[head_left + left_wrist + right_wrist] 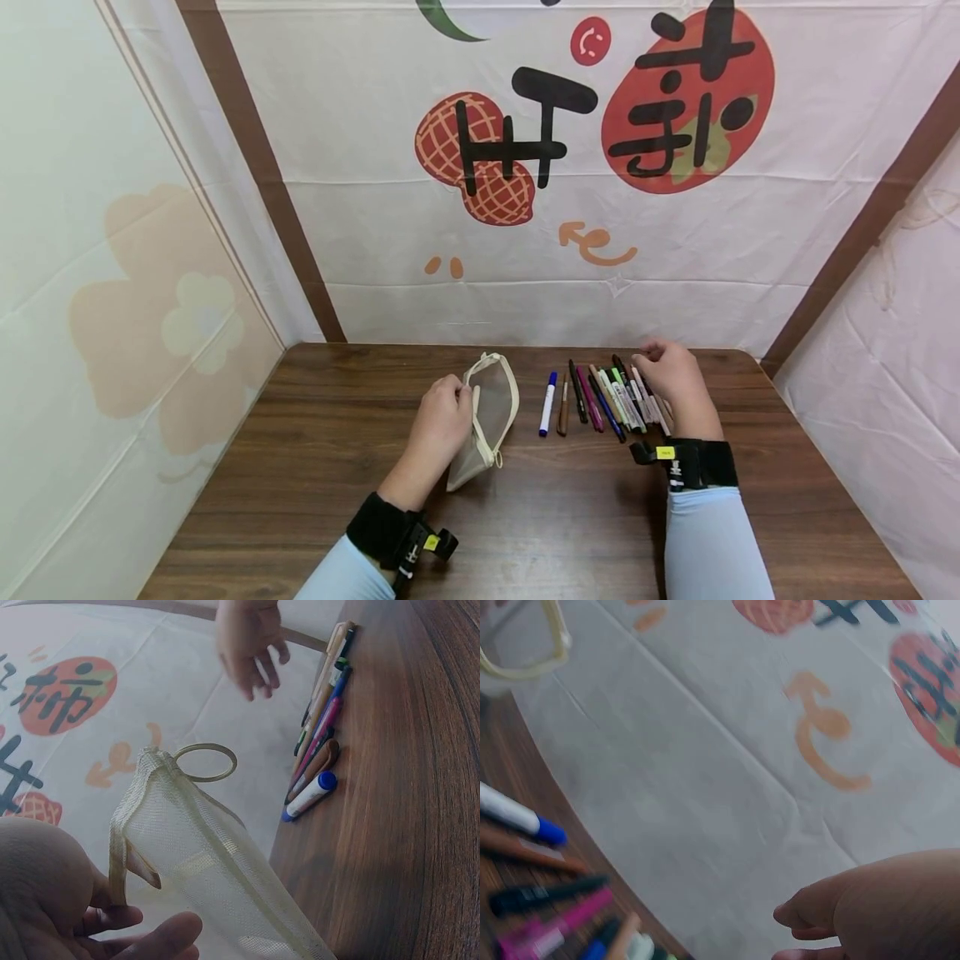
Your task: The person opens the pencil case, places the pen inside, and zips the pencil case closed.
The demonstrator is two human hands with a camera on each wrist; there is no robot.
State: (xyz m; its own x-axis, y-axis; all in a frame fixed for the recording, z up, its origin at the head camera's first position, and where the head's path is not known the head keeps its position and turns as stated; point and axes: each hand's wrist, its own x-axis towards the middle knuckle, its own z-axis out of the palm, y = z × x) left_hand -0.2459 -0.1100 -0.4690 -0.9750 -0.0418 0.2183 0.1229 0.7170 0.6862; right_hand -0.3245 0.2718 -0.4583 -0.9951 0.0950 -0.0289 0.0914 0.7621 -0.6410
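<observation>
left hand pinches edge of mesh bag, mouth wide, left of pens. right hand by far-right pens, fingers loosely bent, nothing held. best: bag steady, one pen per pinch.

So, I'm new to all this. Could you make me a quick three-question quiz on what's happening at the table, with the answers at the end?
1. Which hand holds the pouch?
2. True or false: the pens lie on the table, outside the pouch.
3. Fill in the blank: the marker nearest the pouch has a white barrel and a ____ cap.

Key:
1. The left hand.
2. True.
3. Blue.
</observation>
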